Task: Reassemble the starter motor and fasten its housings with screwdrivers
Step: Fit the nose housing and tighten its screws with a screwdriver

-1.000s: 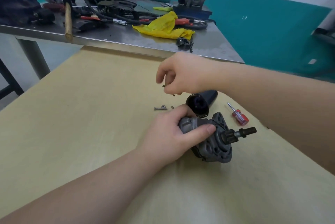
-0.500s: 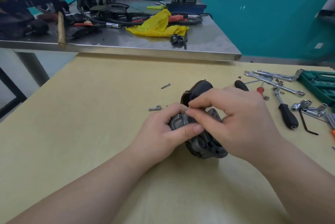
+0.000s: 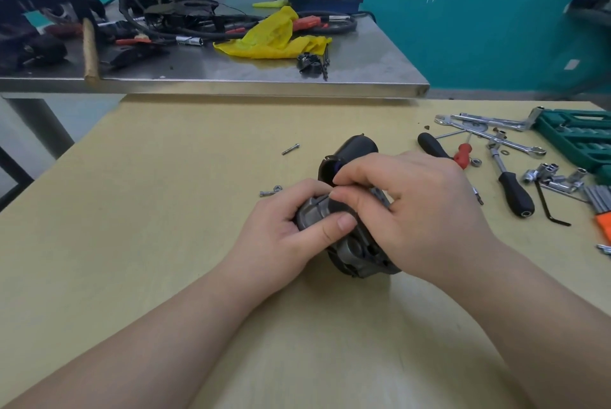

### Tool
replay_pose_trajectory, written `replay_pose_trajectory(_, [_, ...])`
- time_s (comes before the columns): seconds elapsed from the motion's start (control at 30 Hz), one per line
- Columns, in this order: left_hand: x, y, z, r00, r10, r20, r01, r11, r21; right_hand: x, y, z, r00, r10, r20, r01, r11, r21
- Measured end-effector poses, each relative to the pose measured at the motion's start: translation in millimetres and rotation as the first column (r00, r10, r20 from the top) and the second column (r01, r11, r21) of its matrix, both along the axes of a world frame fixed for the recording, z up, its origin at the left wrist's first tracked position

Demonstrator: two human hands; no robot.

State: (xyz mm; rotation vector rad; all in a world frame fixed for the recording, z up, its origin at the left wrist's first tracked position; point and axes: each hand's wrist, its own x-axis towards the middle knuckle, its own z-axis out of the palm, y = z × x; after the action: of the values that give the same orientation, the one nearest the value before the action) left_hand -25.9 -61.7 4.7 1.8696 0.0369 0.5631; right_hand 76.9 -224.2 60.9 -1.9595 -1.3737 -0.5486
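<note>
The grey starter motor housing (image 3: 355,253) lies on the yellow table (image 3: 165,243) in the middle of the head view. My left hand (image 3: 287,230) grips its left end, thumb across the top. My right hand (image 3: 413,210) covers its right side, with fingertips pinching something small at the housing's top; what they pinch is hidden. Just behind stands the black cylindrical motor casing (image 3: 357,150), open end towards me. A loose screw (image 3: 291,148) and a small bolt with a nut (image 3: 269,191) lie to the left. A red-handled screwdriver (image 3: 463,154) lies to the right.
Wrenches (image 3: 489,130), a black-handled driver (image 3: 514,190), sockets (image 3: 549,177), a hex key (image 3: 550,207) and a green tool case (image 3: 575,137) crowd the table's right side. A steel bench (image 3: 231,84) with a yellow rag (image 3: 271,38), cables and a hammer stands behind.
My right hand came down from above the loose parts onto the housing and now pinches at its top. The view shifted right, bringing the tools into sight. My left hand kept its grip.
</note>
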Motion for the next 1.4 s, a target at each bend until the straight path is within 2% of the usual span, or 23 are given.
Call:
replay_pose_trajectory(0.2, [0.0,2.2,-3.5,1.0,0.001,-0.002,-0.001,1.0,0.027,-3.1,3.0,0.1,1.0,0.026,0.009,-0.026,0.999,-0.037])
replay_pose_trajectory(0.37, [1.3,6.9,-7.8,1.0,-0.002,-0.026,0.003,0.999,0.053,-4.0,0.8,5.5,0.996,0.079,0.038,-0.072,0.984,-0.163])
replay_pose_trajectory(0.6, [1.1,7.3,-7.7,1.0,0.0,-0.027,0.002,0.998,0.06,-4.2,-1.1,4.3,0.999,0.049,0.018,-0.046,0.989,-0.139])
replay_pose_trajectory(0.77, [0.7,8.2,-8.8,0.999,-0.026,-0.022,0.028,0.997,0.073,-4.5,-4.2,7.4,0.989,0.146,0.036,-0.136,0.971,-0.196])
replay_pose_trajectory(0.93, [-1.6,7.9,-9.2,0.998,-0.057,-0.021,0.059,0.996,0.073,-4.8,-9.6,14.6,0.983,0.178,-0.034,-0.18,0.943,-0.279])
replay_pose_trajectory(1.0, [-2.7,7.2,-9.3,0.999,-0.05,-0.014,0.05,0.998,0.033,0.5,-12.6,17.2,0.984,0.178,-0.025,-0.178,0.951,-0.253])
replay_pose_trajectory(1.07, [-2.8,6.4,-10.4,1.0,-0.027,-0.008,0.027,1.0,0.001,17.9,-19.4,20.4,0.991,0.113,-0.068,-0.123,0.979,-0.16])
replay_pose_trajectory(1.13, [-2.5,3.7,-9.7,1.0,-0.003,-0.013,0.003,1.0,-0.027,45.6,-31.1,23.7,0.983,-0.025,-0.184,0.022,1.0,-0.021])
replay_pose_trajectory(1.23, [-0.5,-4.2,-5.8,0.996,0.082,-0.028,-0.083,0.996,-0.035,98.0,-57.4,18.8,0.874,-0.259,-0.412,0.351,0.922,0.165])
replay_pose_trajectory(1.3, [1.7,-8.8,-4.1,0.99,0.136,-0.025,-0.137,0.99,-0.042,127.1,-74.3,4.4,0.783,-0.394,-0.481,0.511,0.849,0.137])
replay_pose_trajectory(1.4, [3.3,-10.8,-5.0,0.987,0.158,-0.009,-0.159,0.987,-0.023,147.4,-82.4,-24.7,0.667,-0.482,-0.568,0.6,0.8,0.027])
